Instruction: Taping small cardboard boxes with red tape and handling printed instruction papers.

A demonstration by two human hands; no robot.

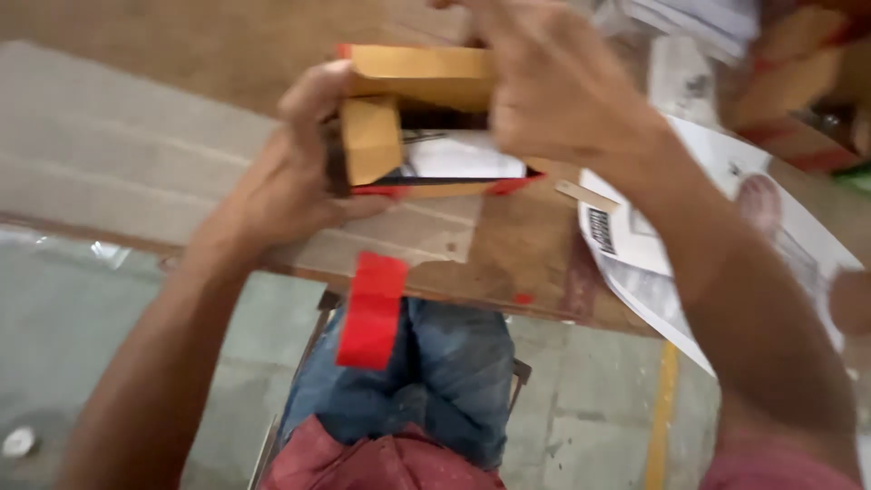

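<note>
A small brown cardboard box point(426, 77) with red tape on its edges sits at the front of a cardboard-covered table point(136, 163). My left hand point(290, 172) grips the box's left end, thumb over a folded side flap point(370, 138). My right hand point(553, 86) presses on the top flap from the right. Inside the open box a white item point(463, 156) shows. A strip of red tape point(372, 310) hangs from the table's front edge, over my lap.
White printed paper sheets point(653, 263) lie on the table to the right. Blurred brown boxes with red edges point(798, 82) stand at the far right. Below are my jeans-clad legs point(445, 372), a stool frame and a grey concrete floor point(73, 318).
</note>
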